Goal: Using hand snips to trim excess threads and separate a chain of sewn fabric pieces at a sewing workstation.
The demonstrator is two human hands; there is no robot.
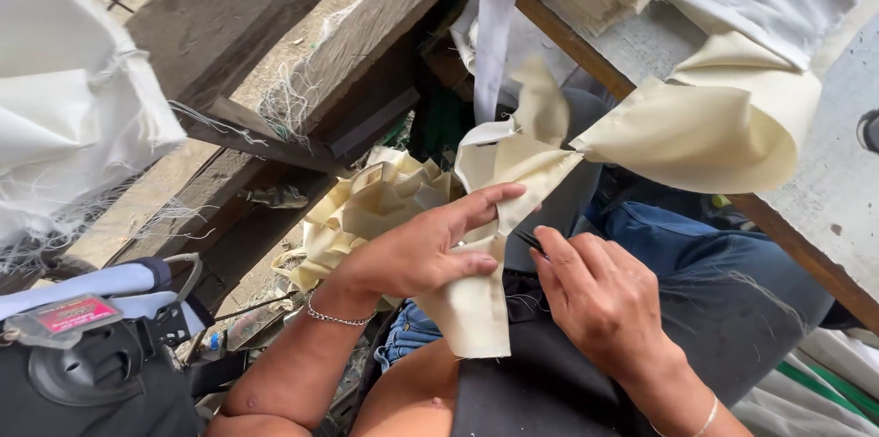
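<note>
A cream cloth strip is pinched by the left hand over the lap, its long axis running up toward the table. A small dark tool is gripped by the right hand, just right of the strip's edge.

Bare forearms here, a thin silver chain bracelet on each wrist, blue denim jeans, dark apron across the lap.

A long strip of cream cotton cloth drapes from the grey table edge to the lap, creased and folded; a small dark thread snipper touches its edge.
</note>
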